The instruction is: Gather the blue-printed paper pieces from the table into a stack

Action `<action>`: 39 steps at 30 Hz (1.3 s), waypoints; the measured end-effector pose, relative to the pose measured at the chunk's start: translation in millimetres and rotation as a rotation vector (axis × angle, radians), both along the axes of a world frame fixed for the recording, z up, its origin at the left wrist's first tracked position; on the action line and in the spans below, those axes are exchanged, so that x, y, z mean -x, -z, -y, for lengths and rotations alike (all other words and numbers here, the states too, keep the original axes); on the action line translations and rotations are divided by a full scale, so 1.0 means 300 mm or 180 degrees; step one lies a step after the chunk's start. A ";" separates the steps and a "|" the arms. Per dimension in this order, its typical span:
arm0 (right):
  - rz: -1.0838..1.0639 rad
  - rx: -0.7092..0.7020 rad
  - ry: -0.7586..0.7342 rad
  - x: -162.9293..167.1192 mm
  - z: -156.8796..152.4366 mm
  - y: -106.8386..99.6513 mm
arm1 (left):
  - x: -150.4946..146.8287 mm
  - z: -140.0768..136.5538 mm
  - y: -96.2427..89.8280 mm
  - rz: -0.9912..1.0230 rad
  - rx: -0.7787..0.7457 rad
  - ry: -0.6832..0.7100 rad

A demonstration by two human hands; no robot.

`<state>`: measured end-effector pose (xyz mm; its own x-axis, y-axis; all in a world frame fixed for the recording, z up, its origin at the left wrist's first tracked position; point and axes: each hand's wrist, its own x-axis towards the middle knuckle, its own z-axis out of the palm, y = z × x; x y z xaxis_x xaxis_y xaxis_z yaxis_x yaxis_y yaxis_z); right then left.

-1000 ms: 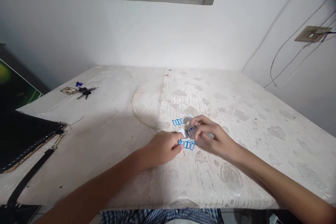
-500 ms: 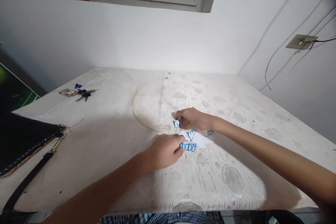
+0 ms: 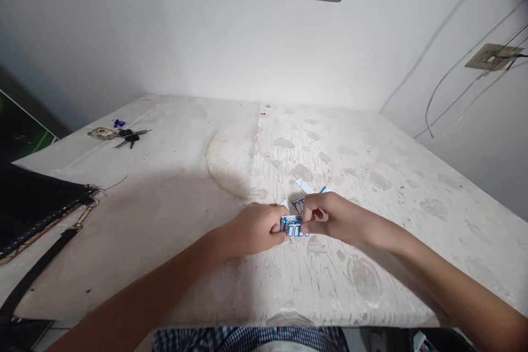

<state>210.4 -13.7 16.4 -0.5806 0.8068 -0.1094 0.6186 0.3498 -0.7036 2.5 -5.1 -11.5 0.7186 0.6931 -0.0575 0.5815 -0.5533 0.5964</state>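
Note:
Small white paper pieces with blue printing [image 3: 285, 224] are pinched between the thumb and fingers of my left hand [image 3: 256, 230], just above the table. My right hand [image 3: 339, 216] meets it from the right, its thumb and forefinger closed on the edge of another blue-printed paper piece [image 3: 295, 231] laid against the others. Behind my fingers, a white paper strip [image 3: 304, 186] and more scraps lie on the table, partly covered by my right hand. The lettering on the pieces is too small to read.
The pale, worn table [image 3: 185, 275] reaches back to a white wall. On the left lie keys [image 3: 130, 136], a small blue object [image 3: 119, 123] and a black bag [image 3: 41, 209] with a strap. Tiny scraps [image 3: 263, 114] sit at the far edge. A wall socket [image 3: 493, 59] with cables is at right.
My right hand has come back toward my left hand, bringing a paper piece against the ones held there. A white strip now shows behind. The view has tilted slightly downward.

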 end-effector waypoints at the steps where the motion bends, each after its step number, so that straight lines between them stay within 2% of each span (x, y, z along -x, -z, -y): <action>1: 0.0105 -0.0102 0.0041 0.006 0.005 0.013 | 0.003 -0.001 -0.005 0.0002 0.0143 0.0023; 4: 0.0372 -0.0390 0.0160 0.024 0.016 0.040 | 0.001 0.001 -0.014 -0.0007 0.0359 -0.0004; 8: 0.0439 -0.0537 0.0415 0.009 0.007 0.027 | -0.019 0.009 -0.004 -0.0081 -0.0029 -0.0186; 12: 0.0326 -0.0768 0.1038 -0.050 -0.063 0.010 | -0.030 0.015 0.005 -0.0206 -0.0282 -0.0173; 14: 0.0409 -0.0864 0.1164 -0.073 -0.103 0.023 | -0.030 0.015 0.003 -0.0262 -0.0309 -0.0148; 17: 0.0553 -0.0901 0.1044 -0.077 -0.133 0.057 | -0.029 0.016 -0.001 -0.0284 -0.0316 -0.0136; 20: 0.0577 -0.1152 0.0873 -0.059 -0.131 0.085 | -0.030 0.016 -0.004 -0.0279 -0.0296 -0.0131; 24: 0.0307 -0.1265 0.0718 -0.037 -0.116 0.101 | -0.031 0.017 -0.005 -0.0292 -0.0302 -0.0144; 28: -0.0012 -0.1212 0.0781 -0.022 -0.103 0.109 | -0.030 0.017 -0.004 -0.0264 -0.0316 -0.0131; 35: -0.0850 -0.1075 0.0499 -0.019 -0.074 0.065 | -0.028 0.017 0.000 -0.0169 -0.0196 -0.0252; 37: -0.1030 -0.1210 0.0308 -0.013 -0.047 0.040 | -0.026 0.014 0.008 -0.0091 -0.0091 -0.0370; 39: -0.0895 -0.1485 -0.0049 0.000 -0.012 0.025 | -0.025 0.007 0.021 0.0002 -0.0004 -0.0496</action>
<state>210.4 -10.0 9.0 -0.5480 0.7237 0.4195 0.4213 0.6720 -0.6091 9.9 -7.2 -17.8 0.6024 0.7962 -0.0561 0.6600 -0.4573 0.5961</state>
